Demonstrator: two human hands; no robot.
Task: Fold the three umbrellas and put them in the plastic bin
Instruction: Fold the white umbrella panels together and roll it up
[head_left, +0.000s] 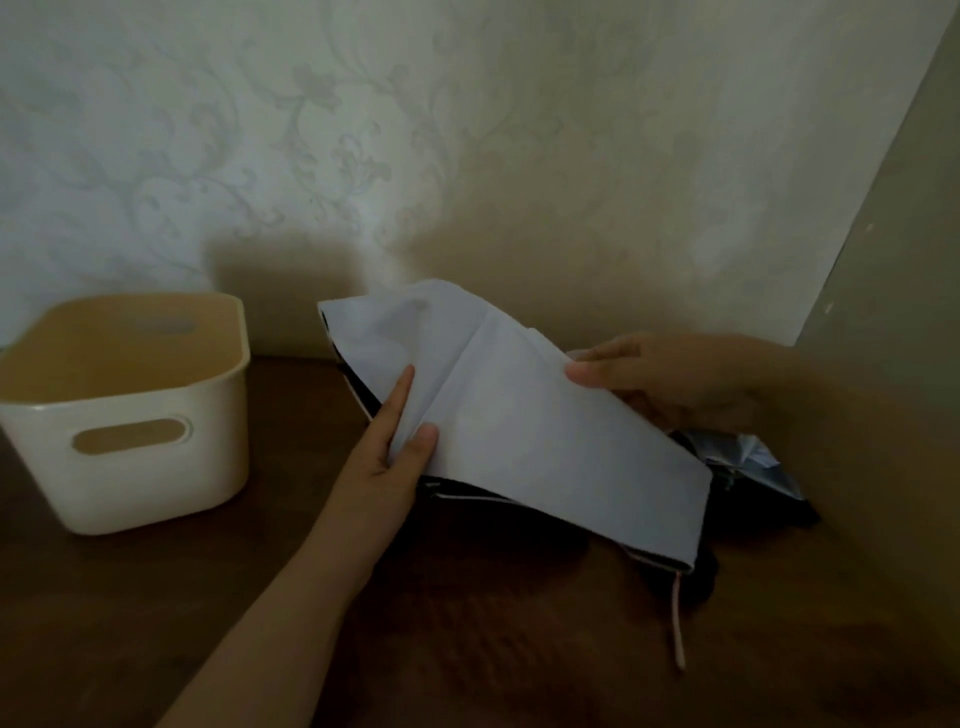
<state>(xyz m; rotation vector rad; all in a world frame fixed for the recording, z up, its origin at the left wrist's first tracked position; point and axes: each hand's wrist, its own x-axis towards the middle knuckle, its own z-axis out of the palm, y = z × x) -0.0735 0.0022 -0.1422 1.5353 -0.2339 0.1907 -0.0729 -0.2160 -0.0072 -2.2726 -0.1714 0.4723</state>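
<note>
Floral-patterned wallpaper (311, 130) backs a dark brown wooden table (156, 597), dimly lit. Your left hand (387, 452) reaches in from the near side, forearm angled up and to the right, and pinches the near-left edge of the white umbrella (519, 415)'s canopy: the thumb lies on top of the fabric, the index finger is straight along a fold, and the other fingers are hidden under the cloth. Your right hand (670, 384) comes in from the right and grips the far-right edge, thumb on top and fingers curled beneath. The umbrella lies at the middle of the table, its dark lining showing at the near edge and a pale strap (677, 618) trailing toward you. Another dark bundle of umbrella fabric (753, 467) sits just right of it. The cream plastic bin (135, 410) stands at the far left, well apart. No readable writing shows anywhere.
</note>
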